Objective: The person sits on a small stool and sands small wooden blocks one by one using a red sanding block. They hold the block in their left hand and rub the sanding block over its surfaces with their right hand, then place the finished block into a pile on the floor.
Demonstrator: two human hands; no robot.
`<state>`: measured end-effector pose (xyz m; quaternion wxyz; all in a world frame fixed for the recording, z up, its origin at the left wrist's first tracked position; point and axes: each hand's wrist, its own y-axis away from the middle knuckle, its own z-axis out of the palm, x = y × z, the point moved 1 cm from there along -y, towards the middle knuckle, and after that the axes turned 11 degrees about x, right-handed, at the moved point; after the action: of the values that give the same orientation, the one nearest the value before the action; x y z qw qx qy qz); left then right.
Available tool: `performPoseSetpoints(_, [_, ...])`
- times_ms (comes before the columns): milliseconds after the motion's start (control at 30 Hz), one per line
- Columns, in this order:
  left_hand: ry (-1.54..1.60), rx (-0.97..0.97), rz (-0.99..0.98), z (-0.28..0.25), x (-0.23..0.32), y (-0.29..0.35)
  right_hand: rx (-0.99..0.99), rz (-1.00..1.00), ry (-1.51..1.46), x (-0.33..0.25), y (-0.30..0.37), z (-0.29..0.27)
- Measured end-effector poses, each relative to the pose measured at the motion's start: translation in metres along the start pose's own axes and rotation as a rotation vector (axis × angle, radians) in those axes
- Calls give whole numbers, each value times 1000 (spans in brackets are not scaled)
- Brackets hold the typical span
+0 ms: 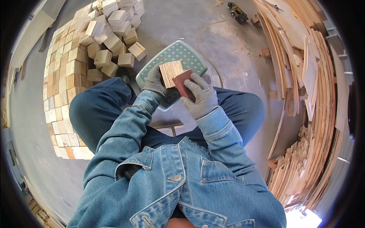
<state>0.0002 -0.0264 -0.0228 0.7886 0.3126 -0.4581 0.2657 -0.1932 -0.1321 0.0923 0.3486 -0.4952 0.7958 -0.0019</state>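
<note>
My left hand [154, 82], in a grey glove, is closed around a pale wooden block [171, 72] with visible grain lines. A reddish-brown sanding block [184, 84] is gripped in my gloved right hand [200, 95], its fingers over the outer side. The sanding block meets the right side of the wooden block; whether it presses on it I cannot tell. Both hands are above a green stool [184, 52] with a bumpy top, between my knees. My left fingers are partly hidden behind the wooden block.
Neat rows of wooden blocks [61, 85] cover the floor at left, with a loose heap of blocks [114, 41] beside them. Long boards and sheets [317, 87] are stacked along the right. A power drill [238, 13] lies at the far right, near a cord [207, 57] on the floor.
</note>
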Motion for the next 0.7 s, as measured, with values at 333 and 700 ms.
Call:
performPoseSetpoints(333, [-920,172,445,-22,-22,-7,124,-25,257,8,-76,53])
performPoseSetpoints(700, [-910,145,384,-20,-8,-2,-8,-154,252,-24,-1,23])
